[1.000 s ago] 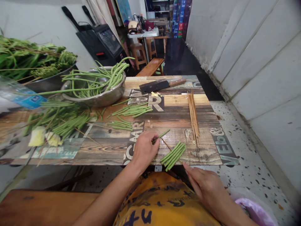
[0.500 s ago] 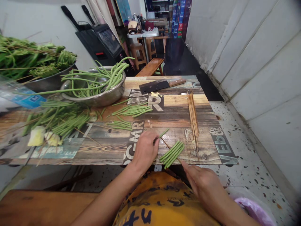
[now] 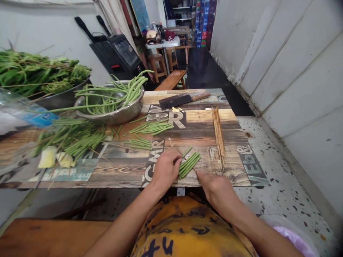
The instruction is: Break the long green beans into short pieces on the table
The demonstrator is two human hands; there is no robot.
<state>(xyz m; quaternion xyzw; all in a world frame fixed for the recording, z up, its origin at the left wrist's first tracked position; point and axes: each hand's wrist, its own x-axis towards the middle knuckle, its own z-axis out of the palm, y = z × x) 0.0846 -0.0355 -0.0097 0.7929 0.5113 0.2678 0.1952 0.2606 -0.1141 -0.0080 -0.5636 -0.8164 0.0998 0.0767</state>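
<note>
My right hand (image 3: 218, 187) is closed on the end of a thin bamboo skewer (image 3: 195, 171) at the table's front edge. Several short green bean pieces (image 3: 189, 165) are threaded side by side on that skewer, like a small raft. To their left, my left hand (image 3: 166, 167) pinches a single bean piece (image 3: 187, 152), whose far end sticks out past the fingers. The skewer's tip is near those fingertips; whether it has pierced the piece is hidden. Loose cut beans (image 3: 157, 127) lie on the table beyond my left hand.
Spare bamboo skewers (image 3: 218, 132) lie to the right. A cleaver (image 3: 183, 100) rests at the back. Long beans fill a steel bowl (image 3: 112, 116) on the left, beside finished bean skewers (image 3: 83, 141), yellow-white chunks (image 3: 47, 157) and a larger pan of greens (image 3: 61, 96).
My right hand has moved left and slightly away from me, bringing the skewered beans close against my left hand. My left hand stays in nearly the same place, still pinching the bean piece.
</note>
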